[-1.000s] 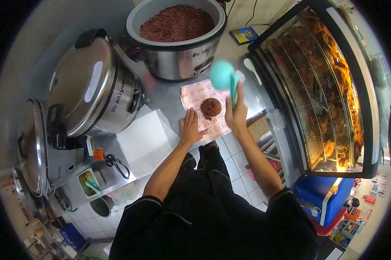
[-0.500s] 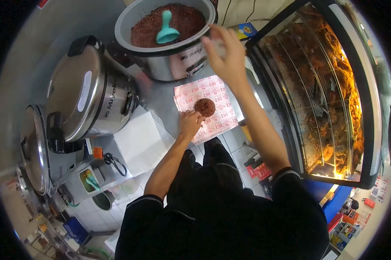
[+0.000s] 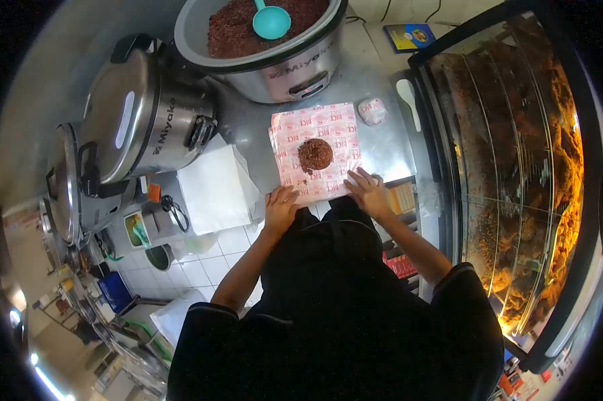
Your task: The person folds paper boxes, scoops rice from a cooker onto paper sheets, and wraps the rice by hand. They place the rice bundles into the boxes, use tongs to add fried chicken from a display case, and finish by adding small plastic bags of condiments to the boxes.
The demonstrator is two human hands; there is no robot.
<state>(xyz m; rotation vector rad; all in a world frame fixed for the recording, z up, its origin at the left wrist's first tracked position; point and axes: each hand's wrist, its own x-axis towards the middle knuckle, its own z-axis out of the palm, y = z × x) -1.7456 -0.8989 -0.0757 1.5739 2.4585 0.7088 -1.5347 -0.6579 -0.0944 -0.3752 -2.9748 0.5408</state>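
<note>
On the steel counter point(image 3: 385, 150) the printed paper sheet point(image 3: 335, 127) lies with its near edge at the counter's lip, so a careless tug could, I judge, drag it over the edge. The left hand point(image 3: 280, 207) and right hand point(image 3: 368, 192) rest flat on its near corners, fingers loosely apart and gripping nothing; lifting them unevenly could tilt the sheet. The rice mound point(image 3: 315, 154) sits loose at the sheet's middle, apart from both hands, and could crumble or roll
</note>
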